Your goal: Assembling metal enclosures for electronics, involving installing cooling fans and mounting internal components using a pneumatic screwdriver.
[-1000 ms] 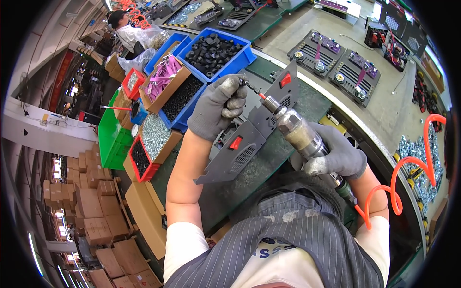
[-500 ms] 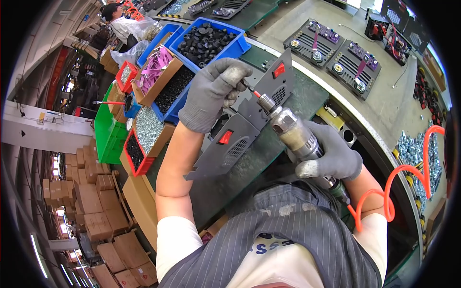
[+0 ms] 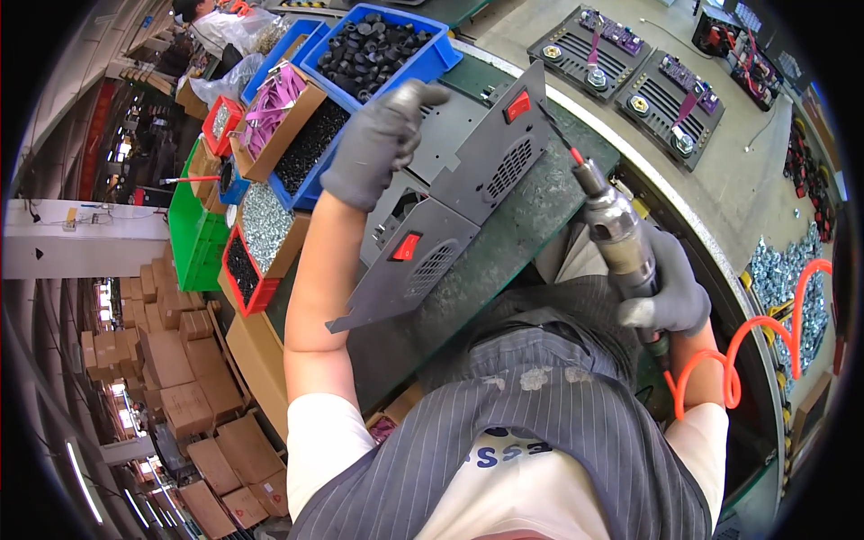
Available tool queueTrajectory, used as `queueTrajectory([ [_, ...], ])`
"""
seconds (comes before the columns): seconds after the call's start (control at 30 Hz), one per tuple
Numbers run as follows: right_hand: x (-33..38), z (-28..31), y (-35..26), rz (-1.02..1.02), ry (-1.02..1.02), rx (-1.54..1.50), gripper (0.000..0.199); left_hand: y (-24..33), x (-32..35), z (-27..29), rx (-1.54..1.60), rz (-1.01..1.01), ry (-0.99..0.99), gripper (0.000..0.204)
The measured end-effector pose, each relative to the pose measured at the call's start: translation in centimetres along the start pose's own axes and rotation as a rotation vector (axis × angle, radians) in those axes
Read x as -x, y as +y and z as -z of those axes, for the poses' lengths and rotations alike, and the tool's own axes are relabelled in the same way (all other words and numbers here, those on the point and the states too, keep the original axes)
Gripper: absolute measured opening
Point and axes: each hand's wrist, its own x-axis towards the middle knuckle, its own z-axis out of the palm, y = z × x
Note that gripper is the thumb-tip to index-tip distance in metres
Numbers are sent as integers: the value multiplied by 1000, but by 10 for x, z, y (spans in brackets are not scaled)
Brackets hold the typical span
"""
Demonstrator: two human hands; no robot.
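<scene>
My right hand (image 3: 670, 288), in a grey glove, grips a metal air screwdriver (image 3: 619, 236) with an orange coiled hose. Its long dark bit with a red collar points up and left, beside the right panel's edge. My left hand (image 3: 378, 144), also gloved, hovers over the far left of the grey sheet-metal panels. Its index finger sticks out and its other fingers curl in; whatever they hold is hidden. Two panels stand on the green bench, the right panel (image 3: 493, 144) and the left panel (image 3: 409, 261), each with a red rocker switch and vent holes.
Left of the panels stand a blue bin (image 3: 445, 54) of black rubber feet, a cardboard box (image 3: 286, 126) of purple ribbon cables and a red tray (image 3: 263, 295) of black screws. Panels with purple boards (image 3: 670, 103) lie at the right. Loose screws (image 3: 792, 279) pile beyond.
The screwdriver has moved right, and its bit has come away from my left hand. My left hand has drawn slightly left, its index finger now stretched out. The whole view has shifted a little.
</scene>
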Motion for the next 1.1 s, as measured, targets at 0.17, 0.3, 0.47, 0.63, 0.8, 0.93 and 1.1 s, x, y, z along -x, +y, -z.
queueTrajectory([
  [0.17,-2,26,50,-125,68,208,62,-87,-37,3,-112,127,-250,41],
  [0.3,-12,29,62,-149,25,292,57,-140,-48,14,132,80,-499,47],
  [0.47,-27,40,70,-206,-13,354,75,-105,-45,-1,337,642,-331,52],
  [0.63,-33,48,68,-120,-13,427,53,-94,-28,-5,168,391,-277,48],
  [0.8,-45,57,61,-167,-88,350,53,-57,-14,-10,175,396,-81,42],
  [0.93,-39,50,48,-236,-100,395,58,-43,1,-9,214,391,120,38],
  [1.1,-2,36,80,-323,-87,203,63,-74,91,75,917,271,101,37],
])
